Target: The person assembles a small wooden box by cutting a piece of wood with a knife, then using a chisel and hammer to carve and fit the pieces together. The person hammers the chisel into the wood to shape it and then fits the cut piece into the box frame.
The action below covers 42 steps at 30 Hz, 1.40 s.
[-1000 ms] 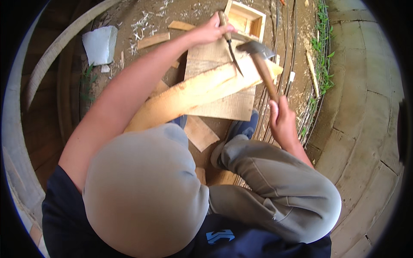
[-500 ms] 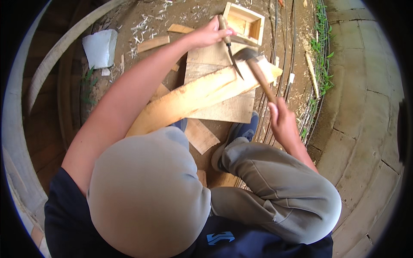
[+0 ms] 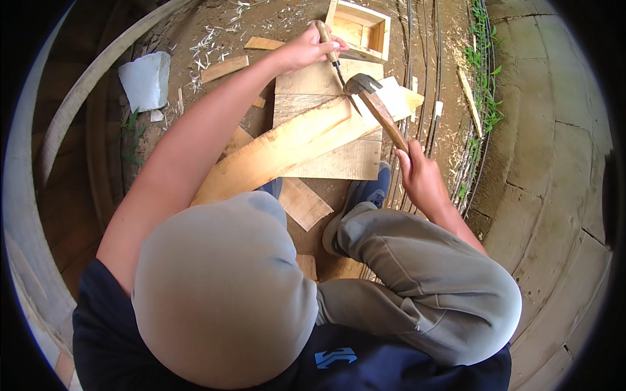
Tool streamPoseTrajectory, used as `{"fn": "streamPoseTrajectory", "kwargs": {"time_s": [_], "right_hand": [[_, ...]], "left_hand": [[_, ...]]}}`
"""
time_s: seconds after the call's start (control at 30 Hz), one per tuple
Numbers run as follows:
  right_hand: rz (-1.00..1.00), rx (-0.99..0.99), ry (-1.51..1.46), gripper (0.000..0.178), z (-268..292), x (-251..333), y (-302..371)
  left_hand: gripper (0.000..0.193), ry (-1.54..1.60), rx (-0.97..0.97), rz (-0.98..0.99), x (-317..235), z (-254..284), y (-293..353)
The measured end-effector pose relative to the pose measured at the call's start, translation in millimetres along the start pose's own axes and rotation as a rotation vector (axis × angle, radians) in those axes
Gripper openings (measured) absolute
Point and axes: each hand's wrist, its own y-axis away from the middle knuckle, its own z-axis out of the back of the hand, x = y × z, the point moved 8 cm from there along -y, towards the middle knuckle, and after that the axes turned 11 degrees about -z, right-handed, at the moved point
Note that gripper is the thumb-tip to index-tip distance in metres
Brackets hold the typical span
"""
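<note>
My left hand (image 3: 306, 51) is closed around the wooden handle of a narrow, dark pointed blade (image 3: 339, 73); its tip slants down over the long plank. My right hand (image 3: 422, 177) grips a wooden-handled hammer (image 3: 385, 118), whose metal head crosses the blade in this view. Whether the two metal parts touch, I cannot tell. Beneath both tools, the long pale plank (image 3: 277, 151) runs slantwise from beside my left knee to a pointed far end. It rests across a flat, wide board (image 3: 349, 163) on the ground.
An open wooden box (image 3: 383, 39) stands just beyond the wide board. Offcuts (image 3: 225, 68) and shavings lie at the far left near a pale stone block (image 3: 146, 81). Dark cables (image 3: 427, 72) run along the right, beside green weeds and a paved strip (image 3: 541, 150). My shoes are close below the board.
The hammer head has shifted left, closer to the blade, and its blur is gone. My right hand has moved slightly left and up. The whole view has shifted a little.
</note>
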Motion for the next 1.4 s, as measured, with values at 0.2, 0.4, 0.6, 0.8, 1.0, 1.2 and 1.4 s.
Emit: {"fn": "streamPoseTrajectory", "kwargs": {"time_s": [0.2,0.4,0.6,0.8,1.0,1.2,1.4], "right_hand": [[-0.091,0.067,-0.066,0.019,0,2,4],[-0.002,-0.110,-0.194,0.017,32,12,14],[-0.047,0.025,-0.025,0.022,8,1,13],[-0.035,0.066,0.028,0.022,-13,-14,15],[-0.083,0.014,-0.088,0.023,-16,-24,34],[-0.087,-0.043,-0.219,0.023,-20,-26,45],[-0.170,-0.006,-0.201,0.019,-24,-35,51]], "left_hand": [[0.047,-0.006,-0.007,-0.007,7,3,2],[0.039,-0.020,0.036,-0.058,-9,-2,-5],[0.039,-0.058,-0.007,-0.031,-4,-6,4],[0.031,-0.229,-0.065,-0.092,-19,-5,7],[0.039,-0.285,-0.048,-0.195,-24,-10,5],[0.056,-0.167,-0.163,-0.180,-2,11,3],[0.046,-0.543,-0.125,-0.184,-44,-14,8]]}}
